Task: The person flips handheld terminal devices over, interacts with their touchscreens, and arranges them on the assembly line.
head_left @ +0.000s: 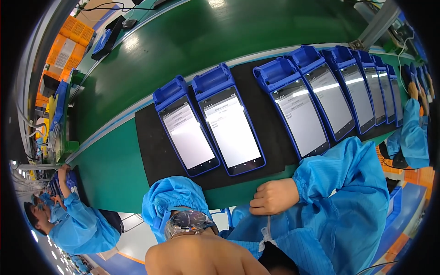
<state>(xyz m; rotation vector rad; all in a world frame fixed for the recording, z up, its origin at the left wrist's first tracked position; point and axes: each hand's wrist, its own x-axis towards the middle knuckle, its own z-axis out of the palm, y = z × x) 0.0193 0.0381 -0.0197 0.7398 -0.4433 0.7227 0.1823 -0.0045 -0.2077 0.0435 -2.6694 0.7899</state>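
Note:
My left hand is raised very near the camera, its back showing and a wristwatch on the wrist. Its fingers fall outside the picture, so what they do is hidden. My right hand is closed, fingers curled, in front of my blue jacket by the table's near edge, and nothing shows in it. Beyond my hands lie two blue handheld terminals with lit screens, a left one and a right one, on a black mat. Nearest to my right hand is another terminal, first in a row of several.
A green belt runs behind the metal rail past the green table. Orange crates stand at far left. One co-worker in blue is at left, another person's sleeve at right. A metal post rises at back right.

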